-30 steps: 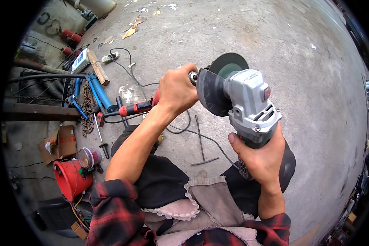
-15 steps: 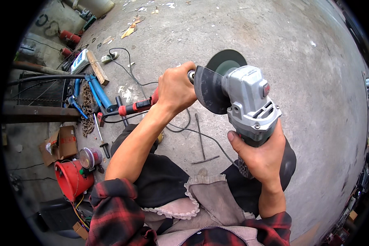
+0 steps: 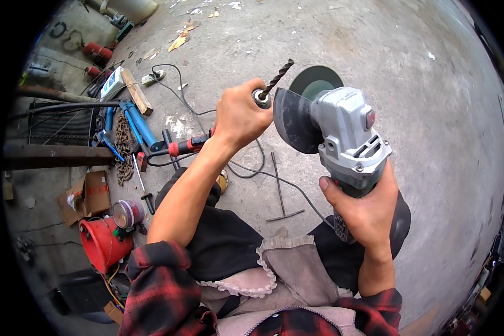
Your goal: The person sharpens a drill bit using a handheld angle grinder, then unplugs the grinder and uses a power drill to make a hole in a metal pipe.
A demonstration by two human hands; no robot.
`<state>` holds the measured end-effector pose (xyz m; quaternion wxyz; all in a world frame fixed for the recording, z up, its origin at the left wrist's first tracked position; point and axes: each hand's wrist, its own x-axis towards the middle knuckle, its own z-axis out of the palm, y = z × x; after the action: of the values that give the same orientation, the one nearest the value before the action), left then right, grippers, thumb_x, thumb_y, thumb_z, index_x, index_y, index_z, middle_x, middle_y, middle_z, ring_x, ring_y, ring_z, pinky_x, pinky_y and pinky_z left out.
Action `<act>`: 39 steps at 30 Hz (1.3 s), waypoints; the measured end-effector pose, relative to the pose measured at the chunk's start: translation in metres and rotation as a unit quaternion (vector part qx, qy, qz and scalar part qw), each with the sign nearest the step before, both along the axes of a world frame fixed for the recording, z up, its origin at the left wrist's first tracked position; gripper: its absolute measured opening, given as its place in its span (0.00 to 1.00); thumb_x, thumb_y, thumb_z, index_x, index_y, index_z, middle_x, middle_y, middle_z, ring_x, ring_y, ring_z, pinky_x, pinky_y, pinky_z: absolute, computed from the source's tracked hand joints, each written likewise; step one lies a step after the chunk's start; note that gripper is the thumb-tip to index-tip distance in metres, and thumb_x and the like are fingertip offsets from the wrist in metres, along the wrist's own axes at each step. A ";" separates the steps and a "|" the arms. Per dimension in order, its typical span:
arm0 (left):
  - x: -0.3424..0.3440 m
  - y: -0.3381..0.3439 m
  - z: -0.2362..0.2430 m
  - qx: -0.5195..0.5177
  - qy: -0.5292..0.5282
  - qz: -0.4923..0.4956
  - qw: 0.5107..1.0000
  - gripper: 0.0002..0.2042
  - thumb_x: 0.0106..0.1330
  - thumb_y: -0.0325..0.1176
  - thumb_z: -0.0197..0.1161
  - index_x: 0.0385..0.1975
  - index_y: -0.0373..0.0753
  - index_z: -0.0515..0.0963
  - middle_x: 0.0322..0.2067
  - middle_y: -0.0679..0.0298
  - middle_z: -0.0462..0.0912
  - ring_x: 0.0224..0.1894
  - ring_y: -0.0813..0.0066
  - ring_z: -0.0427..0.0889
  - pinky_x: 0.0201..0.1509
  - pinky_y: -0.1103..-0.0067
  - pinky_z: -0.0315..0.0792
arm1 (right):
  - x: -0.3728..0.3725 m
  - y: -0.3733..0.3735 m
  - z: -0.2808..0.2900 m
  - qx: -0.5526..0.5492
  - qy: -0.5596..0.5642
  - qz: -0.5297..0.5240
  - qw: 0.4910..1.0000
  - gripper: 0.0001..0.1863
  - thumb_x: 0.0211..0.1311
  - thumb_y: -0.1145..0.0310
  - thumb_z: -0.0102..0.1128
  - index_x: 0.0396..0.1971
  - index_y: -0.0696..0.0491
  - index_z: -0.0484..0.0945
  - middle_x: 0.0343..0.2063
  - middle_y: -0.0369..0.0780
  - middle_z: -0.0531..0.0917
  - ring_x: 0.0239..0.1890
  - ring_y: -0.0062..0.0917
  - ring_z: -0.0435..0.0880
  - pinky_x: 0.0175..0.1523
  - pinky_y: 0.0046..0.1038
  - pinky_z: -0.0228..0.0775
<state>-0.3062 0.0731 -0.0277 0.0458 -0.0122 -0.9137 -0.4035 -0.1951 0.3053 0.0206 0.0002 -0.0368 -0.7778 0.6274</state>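
Observation:
My left hand [image 3: 241, 112] is wrapped round the front end of a red and black power drill [image 3: 187, 146], whose body runs behind my wrist. From the chuck [image 3: 261, 98] above my fist, a dark twist drill bit [image 3: 278, 77] points up and right. My right hand [image 3: 367, 211] grips the body of an angle grinder [image 3: 346, 120] with a silver head. The grinder's dark green disc [image 3: 321, 80] stands beyond its black guard [image 3: 294, 122]. Bit and disc are close together, with a visible gap between them. I cannot tell whether the disc is spinning.
A black cord [image 3: 297, 193] trails from the grinder across the concrete floor. Thin metal rods [image 3: 278, 185] lie between my knees. On the left are a red bucket [image 3: 103, 245], a cardboard box [image 3: 87, 197], a blue tool [image 3: 143, 126], a rusty chain [image 3: 123, 143] and a wood block [image 3: 137, 92].
The drill bit, hidden behind the guard before, now shows in full, tilted up and away from the grinder. The grinder has shifted slightly right.

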 end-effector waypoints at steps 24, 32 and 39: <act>0.004 0.001 -0.006 -0.006 0.015 -0.071 0.997 0.19 0.56 0.45 0.74 0.38 0.35 0.85 0.28 0.44 0.86 0.35 0.48 0.89 0.40 0.65 0.79 | -0.003 -0.005 -0.001 -0.009 0.026 0.016 0.999 0.32 0.49 0.71 0.79 0.53 0.62 0.73 0.41 0.46 0.88 0.44 0.27 0.88 0.51 0.29 0.78; 0.005 0.002 -0.005 0.000 0.010 -0.053 0.999 0.20 0.55 0.45 0.75 0.40 0.35 0.85 0.27 0.46 0.87 0.33 0.52 0.89 0.39 0.67 0.79 | -0.004 -0.004 0.001 0.003 0.009 0.013 1.000 0.32 0.49 0.71 0.79 0.54 0.62 0.73 0.42 0.46 0.88 0.45 0.26 0.88 0.52 0.29 0.78; -0.001 0.001 -0.013 0.018 0.020 -0.028 0.999 0.20 0.55 0.46 0.74 0.36 0.34 0.84 0.18 0.52 0.81 0.22 0.61 0.83 0.32 0.69 0.75 | -0.001 0.000 0.002 -0.004 -0.020 -0.007 1.000 0.33 0.49 0.71 0.80 0.53 0.63 0.73 0.42 0.45 0.88 0.45 0.24 0.87 0.51 0.28 0.78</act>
<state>-0.3075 0.0738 -0.0403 0.0527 -0.0446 -0.9046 -0.4206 -0.1966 0.3052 0.0226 -0.0114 -0.0546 -0.7751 0.6294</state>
